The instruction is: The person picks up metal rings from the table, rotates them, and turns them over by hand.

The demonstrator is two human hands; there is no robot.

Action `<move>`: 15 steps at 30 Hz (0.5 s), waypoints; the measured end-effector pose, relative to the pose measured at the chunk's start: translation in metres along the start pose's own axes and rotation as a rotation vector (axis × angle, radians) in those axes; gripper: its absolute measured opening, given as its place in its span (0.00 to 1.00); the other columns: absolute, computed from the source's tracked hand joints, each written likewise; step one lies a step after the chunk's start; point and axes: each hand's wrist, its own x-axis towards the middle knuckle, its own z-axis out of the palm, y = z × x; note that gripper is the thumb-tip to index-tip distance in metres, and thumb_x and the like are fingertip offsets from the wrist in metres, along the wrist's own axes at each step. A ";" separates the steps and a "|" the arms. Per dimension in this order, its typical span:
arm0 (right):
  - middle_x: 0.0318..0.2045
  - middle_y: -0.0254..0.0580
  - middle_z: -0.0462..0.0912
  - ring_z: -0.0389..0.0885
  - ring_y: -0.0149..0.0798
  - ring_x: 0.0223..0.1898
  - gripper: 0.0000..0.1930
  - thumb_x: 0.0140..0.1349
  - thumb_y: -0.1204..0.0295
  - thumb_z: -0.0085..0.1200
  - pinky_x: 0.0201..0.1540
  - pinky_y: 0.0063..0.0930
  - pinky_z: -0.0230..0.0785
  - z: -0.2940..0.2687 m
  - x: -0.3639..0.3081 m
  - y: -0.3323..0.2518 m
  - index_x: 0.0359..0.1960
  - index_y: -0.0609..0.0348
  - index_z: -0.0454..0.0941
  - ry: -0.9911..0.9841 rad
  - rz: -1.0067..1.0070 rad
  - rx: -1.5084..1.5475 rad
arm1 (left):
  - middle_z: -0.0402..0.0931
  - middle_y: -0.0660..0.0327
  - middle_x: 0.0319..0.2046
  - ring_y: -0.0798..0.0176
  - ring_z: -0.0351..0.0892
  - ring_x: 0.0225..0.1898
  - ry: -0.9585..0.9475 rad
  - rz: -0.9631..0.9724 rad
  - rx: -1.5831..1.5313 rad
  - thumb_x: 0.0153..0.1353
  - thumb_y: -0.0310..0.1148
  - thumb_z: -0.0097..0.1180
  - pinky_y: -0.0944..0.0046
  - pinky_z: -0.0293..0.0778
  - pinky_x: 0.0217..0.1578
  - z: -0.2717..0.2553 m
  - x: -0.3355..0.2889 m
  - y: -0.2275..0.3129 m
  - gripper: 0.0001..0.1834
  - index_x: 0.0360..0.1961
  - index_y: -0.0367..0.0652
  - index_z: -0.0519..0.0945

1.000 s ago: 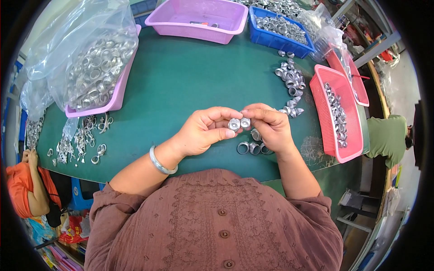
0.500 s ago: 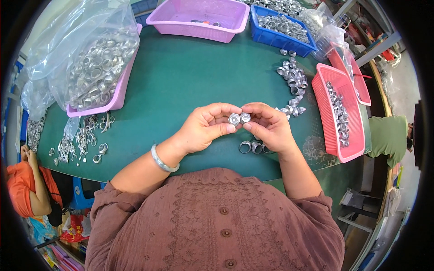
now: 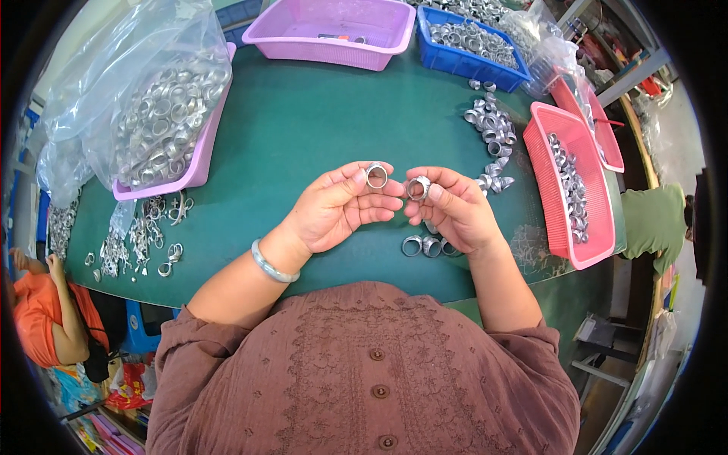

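Note:
Between thumb and fingers my left hand (image 3: pixel 337 208) pinches a silver ring (image 3: pixel 377 177), its round opening facing me. My right hand (image 3: pixel 459 212) grips a second silver ring (image 3: pixel 417 189) in the same way, tilted a little. The two rings are a small gap apart above the green table (image 3: pixel 318 114). Just under my right hand lie several thick rings (image 3: pixel 412 246) on the tabletop, partly hidden by the hand. Farther off to the right is a loose heap of silver rings (image 3: pixel 493 125).
At left, a purple basket (image 3: pixel 197 178) holds a plastic bag of rings; small jewellery pieces (image 3: pixel 140 235) lie before it. A purple tray (image 3: pixel 318 53) and a blue crate (image 3: pixel 470 72) stand at the back. A red basket (image 3: pixel 557 220) is at right. People sit on both sides.
My hands have moved slightly apart, separating the two rings that were side by side. Both rings have turned so that their openings show.

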 end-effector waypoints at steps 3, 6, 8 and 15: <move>0.40 0.47 0.77 0.78 0.37 0.36 0.15 0.62 0.74 0.45 0.38 0.27 0.71 0.000 -0.001 -0.002 0.49 0.69 0.67 -0.006 0.011 0.033 | 0.74 0.50 0.42 0.58 0.76 0.43 -0.019 -0.017 -0.035 0.65 0.35 0.40 0.60 0.73 0.46 0.000 0.000 0.000 0.17 0.49 0.35 0.68; 0.39 0.47 0.77 0.78 0.38 0.36 0.16 0.62 0.73 0.45 0.38 0.27 0.71 -0.001 -0.002 -0.002 0.50 0.69 0.67 0.002 0.025 0.047 | 0.74 0.50 0.43 0.58 0.76 0.43 -0.020 -0.024 -0.037 0.65 0.35 0.40 0.60 0.73 0.46 0.001 0.000 -0.001 0.17 0.50 0.35 0.68; 0.39 0.47 0.77 0.78 0.38 0.36 0.16 0.63 0.73 0.44 0.38 0.27 0.72 -0.003 -0.001 -0.002 0.50 0.70 0.67 -0.011 0.032 0.067 | 0.74 0.49 0.43 0.58 0.76 0.43 -0.011 -0.029 -0.035 0.65 0.36 0.40 0.61 0.73 0.46 0.000 0.001 -0.001 0.17 0.50 0.35 0.68; 0.40 0.49 0.77 0.78 0.38 0.36 0.16 0.63 0.72 0.44 0.38 0.27 0.72 -0.003 -0.001 -0.002 0.50 0.70 0.67 -0.013 0.049 0.104 | 0.74 0.48 0.44 0.58 0.76 0.44 -0.016 -0.035 -0.038 0.66 0.36 0.38 0.62 0.73 0.46 -0.001 0.000 0.000 0.18 0.50 0.35 0.68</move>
